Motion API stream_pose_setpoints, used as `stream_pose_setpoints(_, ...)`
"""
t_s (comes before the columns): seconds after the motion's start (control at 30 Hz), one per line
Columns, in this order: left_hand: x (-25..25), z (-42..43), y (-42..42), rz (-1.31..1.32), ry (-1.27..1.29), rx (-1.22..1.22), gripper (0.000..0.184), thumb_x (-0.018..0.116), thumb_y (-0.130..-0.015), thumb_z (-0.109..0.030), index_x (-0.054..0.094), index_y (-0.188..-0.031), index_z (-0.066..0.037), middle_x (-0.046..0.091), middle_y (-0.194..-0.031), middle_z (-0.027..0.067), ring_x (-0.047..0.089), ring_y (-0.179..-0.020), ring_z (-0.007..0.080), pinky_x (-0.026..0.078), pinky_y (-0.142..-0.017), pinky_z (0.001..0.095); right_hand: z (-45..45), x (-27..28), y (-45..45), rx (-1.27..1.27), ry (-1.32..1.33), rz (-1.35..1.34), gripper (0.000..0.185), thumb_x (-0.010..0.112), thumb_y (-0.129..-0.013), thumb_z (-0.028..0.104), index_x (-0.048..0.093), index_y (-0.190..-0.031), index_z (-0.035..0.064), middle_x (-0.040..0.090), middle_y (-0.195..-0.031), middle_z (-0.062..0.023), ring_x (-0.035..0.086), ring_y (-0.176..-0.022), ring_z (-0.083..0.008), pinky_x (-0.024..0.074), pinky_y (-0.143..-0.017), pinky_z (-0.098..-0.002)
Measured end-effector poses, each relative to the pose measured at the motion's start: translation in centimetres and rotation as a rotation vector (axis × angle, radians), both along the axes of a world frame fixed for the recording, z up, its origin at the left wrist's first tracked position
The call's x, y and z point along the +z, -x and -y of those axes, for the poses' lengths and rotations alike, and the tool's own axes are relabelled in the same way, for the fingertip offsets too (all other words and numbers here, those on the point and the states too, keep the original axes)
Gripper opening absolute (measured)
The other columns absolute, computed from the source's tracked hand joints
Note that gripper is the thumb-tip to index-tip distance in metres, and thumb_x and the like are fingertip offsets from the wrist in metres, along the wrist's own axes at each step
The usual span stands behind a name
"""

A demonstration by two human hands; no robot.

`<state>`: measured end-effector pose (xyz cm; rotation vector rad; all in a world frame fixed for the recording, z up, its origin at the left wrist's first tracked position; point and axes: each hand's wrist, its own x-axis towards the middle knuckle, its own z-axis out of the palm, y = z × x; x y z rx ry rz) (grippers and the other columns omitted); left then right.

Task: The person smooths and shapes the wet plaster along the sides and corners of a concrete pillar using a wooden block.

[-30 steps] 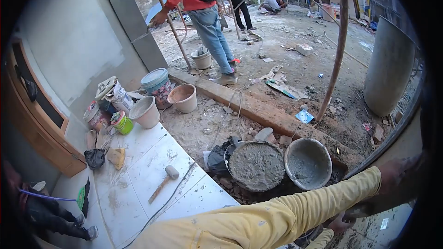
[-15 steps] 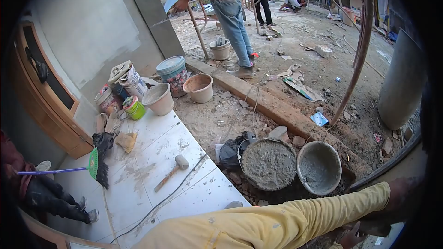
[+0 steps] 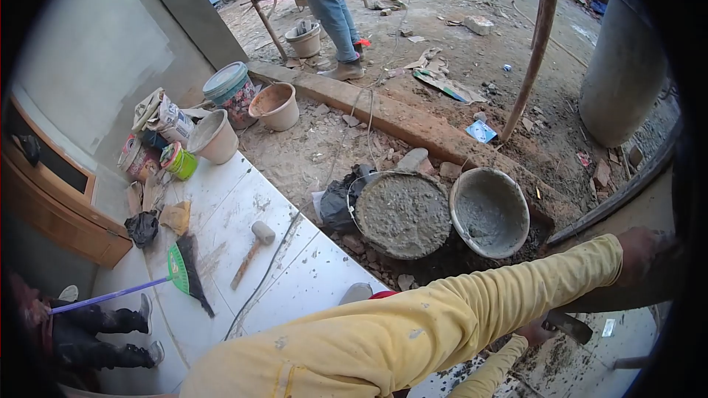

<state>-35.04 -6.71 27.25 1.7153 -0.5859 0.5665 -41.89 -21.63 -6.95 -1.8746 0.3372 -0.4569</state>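
Shows a green broom [image 3: 179, 269] farther out over the white tiles [image 3: 228, 199] than in the earlier frame, drawn apart from the black bag [image 3: 141, 228], with its purple handle held in another person's hand [image 3: 35, 313]. Brings more of the right hand [image 3: 537, 332] and right sleeve [image 3: 490, 374] into view too, along with a dark tool [image 3: 574, 329]; leaves the mallet [image 3: 247, 262] lying in place on the tiles.

Has the right hand closed around the dark tool, below the left sleeve [image 3: 457, 317] in view. Carries the tool with its long axis running out past the fingers, rightward and slightly down in view, away from the wet mortar [image 3: 405, 215]. Cannot name the tool for certain from so little visible length.

Stretches the left arm across the view, with its yellow sleeve between the right hand and the mortar, and likewise between that hand and a tilted pale bucket [image 3: 514, 210] just beside the mortar. Places both up and to the left of the right hand in view, on the far side of that sleeve. Makes the left arm the nearer of the two to the bucket. Sets the left hand [image 3: 643, 254] in the shadowed edge, at a dim brown surface [image 3: 625, 293]. Cannot tell contact there, nor the state of those fingers: spread, curled or gripping
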Motion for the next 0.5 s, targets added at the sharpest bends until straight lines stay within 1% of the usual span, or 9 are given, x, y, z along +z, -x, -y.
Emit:
stream_pose_setpoints(0.03,1.0,-0.7,1.2,0.001,0.006,-0.001,0.067,0.047,-0.086,0.013,0.041,-0.149,-0.01,0.063,-0.129,0.0139,0.063,-0.106,0.0238,0.05,-0.095,0.034,0.1,-0.5,0.0,0.016,-0.022,-0.002,0.085,0.08,-0.084,0.031,0.033,-0.142,-0.0091,0.056,-0.13,-0.0264,0.063,-0.111,-0.0323,0.0542,-0.093,-0.0399)
stream_pose_setpoints(0.1,4.4,-3.1,5.2,-0.29,-0.017,-0.177,0.067,0.048,-0.087,0.012,0.039,-0.15,-0.011,0.063,-0.13,0.0152,0.063,-0.108,0.027,0.049,-0.095,0.0357,0.6,-1.3,-0.5,0.045,-0.055,-0.009,0.084,0.08,-0.085,0.027,0.03,-0.142,-0.0085,0.056,-0.129,-0.0249,0.063,-0.109,-0.0304,0.0547,-0.092,-0.0393)
stream_pose_setpoints(0.13,4.1,-2.6,4.9,-0.28,-0.012,-0.191,0.067,0.048,-0.087,0.012,0.039,-0.15,-0.011,0.063,-0.13,0.0152,0.063,-0.108,0.027,0.049,-0.095,0.0357,1.1,-0.6,-0.6,0.032,-0.047,0.0,0.084,0.08,-0.085,0.027,0.03,-0.142,-0.0085,0.056,-0.129,-0.0249,0.063,-0.109,-0.0304,0.0547,-0.092,-0.0393)
stream_pose_setpoints(0.2,2.5,-2.2,3.5,-0.127,-0.095,0.002,0.07,0.046,-0.086,0.009,0.035,-0.152,-0.013,0.063,-0.124,0.02,0.064,-0.101,0.0342,0.051,-0.089,0.0383,0.4,2.4,-0.2,0.099,-0.159,0.097,0.081,0.079,-0.085,0.025,0.032,-0.142,-0.0081,0.057,-0.128,-0.0233,0.062,-0.108,-0.0284,0.0548,-0.091,-0.0383)
stream_pose_setpoints(0.23,2.1,-1.9,3.2,-0.053,-0.135,0.086,0.071,0.046,-0.086,0.008,0.033,-0.153,-0.014,0.063,-0.121,0.0223,0.065,-0.098,0.0378,0.052,-0.086,0.0397,-0.6,5.6,0.7,0.092,-0.198,0.077,0.079,0.079,-0.085,0.023,0.034,-0.141,-0.0085,0.057,-0.127,-0.0225,0.061,-0.107,-0.0268,0.0543,-0.091,-0.0373)
stream_pose_setpoints(0.27,1.8,-1.5,3.0,-0.043,-0.142,0.044,0.071,0.046,-0.086,0.008,0.033,-0.153,-0.014,0.063,-0.121,0.0223,0.065,-0.098,0.0378,0.052,-0.086,0.0397,-1.3,8.0,1.7,0.049,-0.201,0.088,0.079,0.079,-0.085,0.023,0.034,-0.141,-0.0085,0.057,-0.127,-0.0225,0.061,-0.107,-0.0268,0.0543,-0.091,-0.0373)
stream_pose_setpoints(0.33,2.6,-2.3,3.9,-0.066,-0.103,0.043,0.073,0.043,-0.086,0.007,0.03,-0.154,-0.015,0.063,-0.115,0.0252,0.063,-0.095,0.0422,0.05,-0.083,0.0424,-1.6,11.2,2.4,0.055,-0.122,0.067,0.081,0.079,-0.085,0.023,0.032,-0.144,-0.0069,0.054,-0.128,-0.0214,0.058,-0.108,-0.0264,0.0536,-0.089,-0.0375)
stream_pose_setpoints(0.47,2.6,-2.6,3.7,0.056,-0.057,-0.003,0.071,0.042,-0.087,0.006,0.031,-0.154,-0.015,0.064,-0.11,0.0269,0.062,-0.092,0.0445,0.049,-0.082,0.0443,-0.2,6.5,0.8,-0.014,-0.099,0.133,0.08,0.079,-0.085,0.027,0.035,-0.142,-0.0066,0.055,-0.127,-0.0197,0.059,-0.106,-0.0268,0.0535,-0.087,-0.0373)
stream_pose_setpoints(0.5,2.3,-2.6,3.4,0.047,-0.083,0.009,0.072,0.042,-0.088,0.006,0.029,-0.155,-0.018,0.063,-0.114,0.0276,0.062,-0.098,0.0453,0.05,-0.086,0.0438,0.2,6.4,0.8,-0.006,-0.124,0.097,0.081,0.079,-0.085,0.029,0.034,-0.143,-0.0063,0.054,-0.129,-0.0197,0.059,-0.107,-0.0275,0.0533,-0.087,-0.0374)
